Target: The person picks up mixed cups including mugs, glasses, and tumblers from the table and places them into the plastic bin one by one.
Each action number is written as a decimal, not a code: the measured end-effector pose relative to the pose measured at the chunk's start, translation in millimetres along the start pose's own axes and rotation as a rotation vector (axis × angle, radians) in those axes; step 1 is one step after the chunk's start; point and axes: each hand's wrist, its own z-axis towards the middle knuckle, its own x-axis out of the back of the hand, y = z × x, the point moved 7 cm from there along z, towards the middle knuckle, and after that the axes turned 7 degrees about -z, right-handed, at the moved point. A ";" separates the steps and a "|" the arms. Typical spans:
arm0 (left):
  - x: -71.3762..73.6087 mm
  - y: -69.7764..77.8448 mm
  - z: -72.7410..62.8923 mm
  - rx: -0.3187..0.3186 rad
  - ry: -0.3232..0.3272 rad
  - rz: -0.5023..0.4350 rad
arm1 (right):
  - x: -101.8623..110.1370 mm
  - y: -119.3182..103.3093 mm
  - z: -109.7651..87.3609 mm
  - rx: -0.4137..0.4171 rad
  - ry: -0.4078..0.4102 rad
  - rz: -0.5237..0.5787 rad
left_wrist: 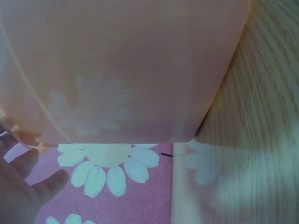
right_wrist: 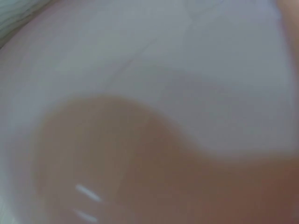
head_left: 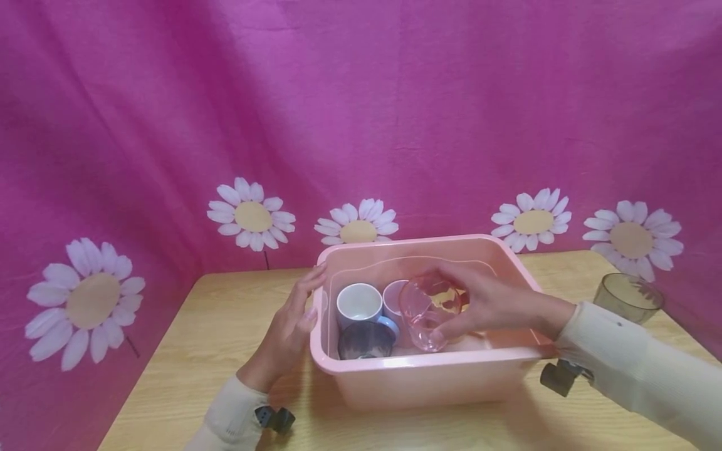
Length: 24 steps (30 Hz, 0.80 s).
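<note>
A pink plastic basin (head_left: 440,379) stands on the table with several cups inside. My right hand (head_left: 487,304) grips a clear pink glass (head_left: 418,316) within the basin's walls; whether the glass touches the bottom I cannot tell. To its left are a pale pink cup (head_left: 395,297), a mug (head_left: 359,304) with a white inside and blue handle, and a dark see-through glass (head_left: 365,343) in front of the mug. My left hand (head_left: 287,322) rests at the basin's left rim, its fingers (left_wrist: 49,186) fairly straight. The right wrist view is blurred, filled by pink and orange surfaces.
On the wooden table (head_left: 192,369), right of the basin and behind my right sleeve, stands a smoky olive glass (head_left: 626,300). A magenta curtain (head_left: 361,106) with daisy prints hangs close behind the table and along its sides.
</note>
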 end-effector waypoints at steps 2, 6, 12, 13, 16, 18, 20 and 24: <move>-0.2 -0.1 -0.8 -0.002 -0.002 -0.007 | -1.9 0.7 0.4 0.002 -0.013 0.000; 0.2 0.5 -2.1 -0.009 0.000 -0.005 | -5.9 1.7 1.8 -0.002 -0.034 0.012; 4.1 2.5 -4.1 -0.035 0.027 0.011 | -8.1 2.7 6.6 -0.019 -0.040 -0.035; 5.1 2.7 -4.3 -0.045 0.035 0.016 | -8.2 3.1 7.3 -0.024 -0.043 -0.046; 7.0 2.4 -4.4 -0.063 0.049 0.026 | -8.8 4.4 8.8 -0.045 -0.056 -0.069; 7.2 2.1 -4.3 -0.068 0.049 0.029 | -9.3 5.1 9.1 -0.055 -0.064 -0.075; 6.8 2.1 -4.0 -0.069 0.043 0.026 | -10.3 5.1 9.9 -0.049 -0.073 -0.079; 6.3 2.7 -3.2 -0.077 0.035 0.018 | -13.5 6.8 9.4 -0.074 -0.106 -0.046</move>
